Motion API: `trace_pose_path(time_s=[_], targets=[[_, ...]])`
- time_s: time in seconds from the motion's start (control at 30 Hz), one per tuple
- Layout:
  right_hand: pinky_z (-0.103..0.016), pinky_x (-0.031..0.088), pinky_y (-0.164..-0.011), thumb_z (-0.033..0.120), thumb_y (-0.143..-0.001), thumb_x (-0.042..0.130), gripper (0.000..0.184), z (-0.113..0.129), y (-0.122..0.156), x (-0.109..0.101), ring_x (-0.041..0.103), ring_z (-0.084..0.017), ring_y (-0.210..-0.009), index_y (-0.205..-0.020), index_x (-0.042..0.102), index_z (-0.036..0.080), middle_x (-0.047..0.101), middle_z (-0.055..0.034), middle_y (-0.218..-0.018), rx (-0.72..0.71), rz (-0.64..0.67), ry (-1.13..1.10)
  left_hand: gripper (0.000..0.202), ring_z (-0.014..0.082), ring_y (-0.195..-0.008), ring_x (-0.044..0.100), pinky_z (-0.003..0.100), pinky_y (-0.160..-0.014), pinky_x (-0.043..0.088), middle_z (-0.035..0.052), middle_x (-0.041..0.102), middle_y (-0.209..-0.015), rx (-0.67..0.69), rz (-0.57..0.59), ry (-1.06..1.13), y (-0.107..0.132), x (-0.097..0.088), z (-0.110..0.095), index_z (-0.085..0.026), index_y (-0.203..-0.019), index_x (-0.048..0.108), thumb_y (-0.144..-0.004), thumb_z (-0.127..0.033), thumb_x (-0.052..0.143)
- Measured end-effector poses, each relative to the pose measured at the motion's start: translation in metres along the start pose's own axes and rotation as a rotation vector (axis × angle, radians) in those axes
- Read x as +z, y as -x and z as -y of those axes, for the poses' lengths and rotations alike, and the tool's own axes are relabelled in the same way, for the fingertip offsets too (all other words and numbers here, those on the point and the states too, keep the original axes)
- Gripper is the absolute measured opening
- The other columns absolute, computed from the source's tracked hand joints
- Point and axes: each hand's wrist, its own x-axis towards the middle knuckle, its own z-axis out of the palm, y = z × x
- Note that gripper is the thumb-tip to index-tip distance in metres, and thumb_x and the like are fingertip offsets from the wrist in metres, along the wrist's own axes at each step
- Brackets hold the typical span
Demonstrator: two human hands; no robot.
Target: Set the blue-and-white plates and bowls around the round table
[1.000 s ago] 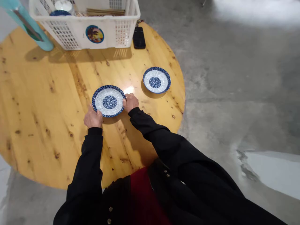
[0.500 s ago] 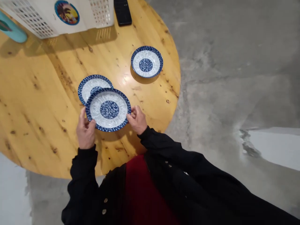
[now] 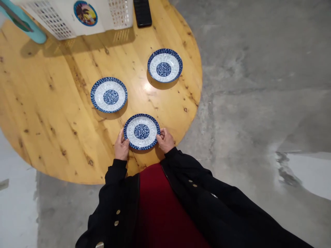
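Observation:
A blue-and-white plate (image 3: 141,131) with a dark patterned rim is at the table's near edge, between my two hands. My left hand (image 3: 121,146) grips its left rim, thumb on top. My right hand (image 3: 165,139) pinches the right rim the same way. Whether the plate's base touches the wood I cannot tell. A matching plate (image 3: 110,95) sits to the upper left, and another one (image 3: 164,66) lies farther back on the right; neither is touched.
The round wooden table (image 3: 64,117) carries a white perforated basket (image 3: 103,24) with a round sticker at the back. Beside it are a black phone-like object (image 3: 143,13) on the right and a turquoise object (image 3: 36,31) on the left. Grey concrete floor (image 3: 245,103) lies around the table.
Both hands have carried the plate right, down and away from the camera toward the tabletop. It no longer overlaps the left plate in view. The camera view has shifted slightly.

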Motion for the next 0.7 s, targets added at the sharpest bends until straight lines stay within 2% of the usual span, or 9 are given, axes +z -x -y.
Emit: trace_pose_path(time_s=[0.23, 0.4, 0.57, 0.7], targets=[[-0.027, 0.042, -0.058, 0.032, -0.075, 0.051, 0.016, -0.0044, 0.0, 0.003, 0.052, -0.013, -0.053, -0.086, 0.044, 0.024, 0.056, 0.0042, -0.069, -0.014, 0.049, 0.044, 0.068, 0.0223, -0.093, 0.068, 0.035, -0.085, 0.055, 0.0067, 0.072, -0.099, 0.005, -0.031, -0.102, 0.0031, -0.0062, 0.0018, -0.016, -0.142, 0.054, -0.076, -0.031, 0.066], [-0.027, 0.043, -0.059, 0.031, -0.075, 0.052, 0.017, -0.0087, 0.0002, 0.0055, 0.054, -0.014, -0.057, -0.088, 0.044, 0.024, 0.057, 0.0035, -0.072, -0.016, 0.044, 0.037, 0.067, 0.0235, -0.093, 0.068, 0.037, -0.086, 0.056, 0.0066, 0.071, -0.097, 0.024, -0.042, -0.138, 0.0031, -0.0085, 0.0036, -0.016, -0.14, 0.056, -0.075, -0.032, 0.068], [-0.027, 0.042, -0.06, 0.03, -0.075, 0.052, 0.015, -0.0071, -0.0035, 0.0064, 0.051, -0.013, -0.053, -0.087, 0.043, 0.024, 0.057, 0.0036, -0.071, -0.034, 0.049, 0.056, 0.064, 0.0242, -0.092, 0.068, 0.038, -0.082, 0.057, 0.0079, 0.071, -0.097, 0.04, -0.075, -0.124, -0.0022, -0.0053, 0.004, -0.018, -0.135, 0.058, -0.075, -0.037, 0.071], [-0.027, 0.042, -0.061, 0.03, -0.076, 0.053, 0.016, -0.006, -0.0059, 0.0051, 0.05, -0.013, -0.053, -0.087, 0.043, 0.024, 0.057, 0.0041, -0.071, -0.034, 0.055, 0.063, 0.068, 0.0234, -0.09, 0.068, 0.036, -0.081, 0.057, 0.0073, 0.071, -0.094, 0.057, -0.075, -0.151, -0.0046, -0.0044, 0.0029, -0.016, -0.138, 0.056, -0.074, -0.035, 0.07]])
